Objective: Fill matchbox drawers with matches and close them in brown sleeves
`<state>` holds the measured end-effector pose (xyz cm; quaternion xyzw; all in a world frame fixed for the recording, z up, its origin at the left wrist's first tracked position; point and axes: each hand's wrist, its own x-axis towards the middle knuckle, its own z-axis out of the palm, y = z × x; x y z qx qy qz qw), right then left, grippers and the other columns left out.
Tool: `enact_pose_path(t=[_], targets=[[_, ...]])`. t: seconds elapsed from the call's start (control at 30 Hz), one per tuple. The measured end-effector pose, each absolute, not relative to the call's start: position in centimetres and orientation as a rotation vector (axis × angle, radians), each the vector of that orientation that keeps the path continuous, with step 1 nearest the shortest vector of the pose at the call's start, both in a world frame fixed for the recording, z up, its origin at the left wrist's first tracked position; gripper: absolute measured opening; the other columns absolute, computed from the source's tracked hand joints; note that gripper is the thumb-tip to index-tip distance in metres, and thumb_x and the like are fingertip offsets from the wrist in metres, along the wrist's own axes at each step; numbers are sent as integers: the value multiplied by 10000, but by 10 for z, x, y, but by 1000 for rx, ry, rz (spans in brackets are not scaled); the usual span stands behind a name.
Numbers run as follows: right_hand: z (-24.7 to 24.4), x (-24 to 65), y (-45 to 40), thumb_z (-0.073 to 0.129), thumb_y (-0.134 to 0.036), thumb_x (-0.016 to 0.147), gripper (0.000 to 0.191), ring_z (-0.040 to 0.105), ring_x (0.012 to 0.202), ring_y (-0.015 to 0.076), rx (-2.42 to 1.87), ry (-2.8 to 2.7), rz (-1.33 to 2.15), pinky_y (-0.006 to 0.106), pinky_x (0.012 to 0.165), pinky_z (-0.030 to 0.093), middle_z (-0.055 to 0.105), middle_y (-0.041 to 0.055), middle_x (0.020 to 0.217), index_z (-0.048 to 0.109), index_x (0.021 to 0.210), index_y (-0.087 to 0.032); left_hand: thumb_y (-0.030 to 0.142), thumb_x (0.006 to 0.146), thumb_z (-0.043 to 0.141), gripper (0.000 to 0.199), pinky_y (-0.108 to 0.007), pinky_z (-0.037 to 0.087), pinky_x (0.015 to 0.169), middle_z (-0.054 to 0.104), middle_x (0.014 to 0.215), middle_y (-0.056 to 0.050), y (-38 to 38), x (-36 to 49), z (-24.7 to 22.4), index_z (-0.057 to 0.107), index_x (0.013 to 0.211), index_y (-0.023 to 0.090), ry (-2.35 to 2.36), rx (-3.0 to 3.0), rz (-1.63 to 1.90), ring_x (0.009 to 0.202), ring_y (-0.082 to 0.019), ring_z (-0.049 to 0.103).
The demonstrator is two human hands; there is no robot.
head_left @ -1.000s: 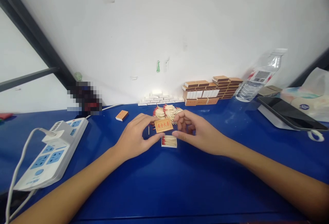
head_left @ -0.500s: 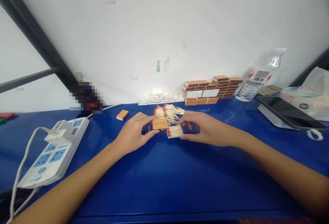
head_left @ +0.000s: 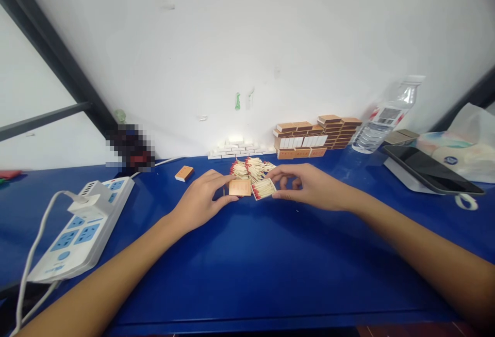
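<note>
- Since the earlier views, the match tray (head_left: pixel 266 196) has come up from the table (head_left: pixel 247 270) into your right hand (head_left: pixel 309 185), and it now tilts, its left end angled toward you.
- The matchbox sleeve (head_left: pixel 240 188) is also different: its large red lettering no longer reads clearly on the face toward you.
- For the work, this seems to mean both parts are under control, roughly side by side but separate. Whether their near edges touch, you cannot tell from here.
- The tray is filled with matches, most red heads toward the sleeve; its tilt looks like the thing to watch, as loose sticks could slip out.
- Your left hand (head_left: pixel 203 196) grips the sleeve at its left end, thumb on the near edge and fingers on the far one, wrist low.
- Your right hand pinches the tray's right end, thumb near, index finger far, the other fingers curled behind.
- Both forearms reach in from the lower corners, so your hands face each other.
- The loose match pile (head_left: pixel 253 168) lies just beyond both parts, while a matchbox (head_left: pixel 184 173) lies apart, beyond your left hand.
</note>
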<state>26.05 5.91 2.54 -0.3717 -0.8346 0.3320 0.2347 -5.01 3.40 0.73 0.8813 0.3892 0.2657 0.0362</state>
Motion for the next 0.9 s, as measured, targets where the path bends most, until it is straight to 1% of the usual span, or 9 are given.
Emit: enact_pose_path(t=[0.1,0.17,0.4,0.5,0.67,0.73,0.83,0.9], targets=[[28,259,58,757,-464,888,411,644,860,194,-1021,-2281,898,315,709,492,709,41,948,713,1214,-217,346,977,744,421,-382,521,843,730,1013,-55,36,-52,7,664,1355,180,1165,2721,828,950,-230,616],[29,259,57,738,-453,902,406,643,847,193,-1026,-2294,888,318,712,488,709,39,939,712,1231,-217,335,977,744,433,-387,522,854,726,1021,-60,37,-53,7,656,1369,173,1151,2726,822,965,-233,618],[30,260,57,705,-441,924,417,613,782,176,-1016,-2310,864,318,682,476,686,31,902,697,1273,-214,322,961,764,470,-391,535,895,728,1106,-70,38,-55,5,650,1406,221,1184,2654,797,1019,-240,639],[30,261,56,689,-432,939,419,597,764,169,-1000,-2313,854,314,672,474,674,26,895,686,1298,-215,323,965,759,482,-394,536,907,733,1112,-65,38,-56,5,641,1423,229,1196,2630,782,1023,-236,639],[28,261,57,716,-436,927,426,589,752,158,-983,-2310,861,302,662,473,677,29,906,690,1281,-200,337,961,766,482,-418,549,911,738,1117,-64,38,-55,5,650,1420,246,1220,2582,778,1022,-237,643],[26,260,58,726,-441,922,430,595,754,156,-981,-2285,871,299,662,474,681,30,904,689,1271,-193,352,954,774,476,-422,554,908,746,1118,-70,38,-54,6,666,1403,241,1215,2566,790,1005,-236,647],[23,257,57,729,-449,919,415,615,759,159,-991,-2228,885,301,662,481,690,30,900,689,1241,-190,367,933,797,478,-398,568,870,761,1089,-64,36,-50,8,690,1384,249,1205,2507,832,933,-217,652],[21,256,57,722,-462,923,409,623,764,163,-999,-2184,892,307,658,491,695,35,911,691,1225,-188,359,918,813,468,-384,577,866,772,1116,-65,34,-48,10,708,1364,261,1200,2446,873,919,-209,660]])
